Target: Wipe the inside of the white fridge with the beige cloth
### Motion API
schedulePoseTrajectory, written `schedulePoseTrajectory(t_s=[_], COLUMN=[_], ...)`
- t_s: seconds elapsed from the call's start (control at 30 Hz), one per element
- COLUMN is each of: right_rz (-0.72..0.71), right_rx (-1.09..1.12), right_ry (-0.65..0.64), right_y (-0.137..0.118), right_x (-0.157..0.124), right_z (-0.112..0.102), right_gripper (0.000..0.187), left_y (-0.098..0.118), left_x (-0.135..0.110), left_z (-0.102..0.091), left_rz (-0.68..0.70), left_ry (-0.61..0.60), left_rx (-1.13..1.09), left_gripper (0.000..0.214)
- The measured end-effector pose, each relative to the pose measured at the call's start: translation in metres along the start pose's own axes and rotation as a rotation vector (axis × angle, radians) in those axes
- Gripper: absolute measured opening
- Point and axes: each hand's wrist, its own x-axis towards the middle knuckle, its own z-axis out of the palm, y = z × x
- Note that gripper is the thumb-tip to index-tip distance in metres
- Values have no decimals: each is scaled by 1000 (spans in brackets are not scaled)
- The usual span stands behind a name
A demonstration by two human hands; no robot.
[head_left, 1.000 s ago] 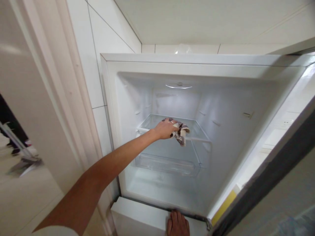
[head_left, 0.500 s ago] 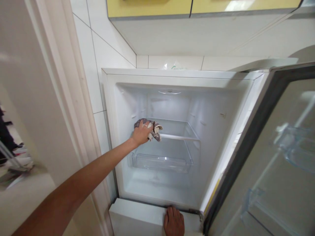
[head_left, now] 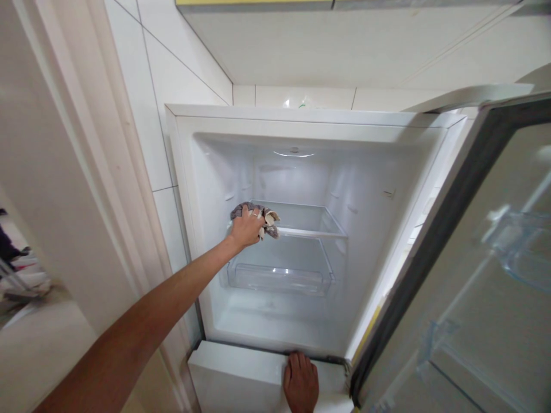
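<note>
My left hand [head_left: 247,228] reaches into an open fridge and is closed on a crumpled grey and cream cloth [head_left: 269,220]. It presses the cloth on the front left corner of the glass shelf [head_left: 310,225]. My right hand [head_left: 301,383] lies flat, fingers together, on the top edge of the white lower door [head_left: 232,376] below the compartment. A clear drawer [head_left: 278,279] sits under the shelf.
The fridge door [head_left: 473,275] stands open on the right, with clear door bins [head_left: 520,252]. White wall tiles [head_left: 142,109] and a door frame [head_left: 77,172] are on the left. A cupboard [head_left: 344,34] hangs above the fridge.
My left hand slid the cloth from the shelf's middle to its front left corner. The view shifted, bringing the open door into sight. My right hand stayed put.
</note>
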Motion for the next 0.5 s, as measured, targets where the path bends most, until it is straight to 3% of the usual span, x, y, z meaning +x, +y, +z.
schedulePoseTrajectory(t_s=[0.5], right_rz=[-29], right_rx=[-16], right_ry=[2], right_y=[2], right_x=[-2], right_z=[1], right_gripper=[21], left_y=[5], left_x=[0], left_z=[-2], left_rz=[21], left_ry=[-1], left_rx=[46], left_gripper=[45])
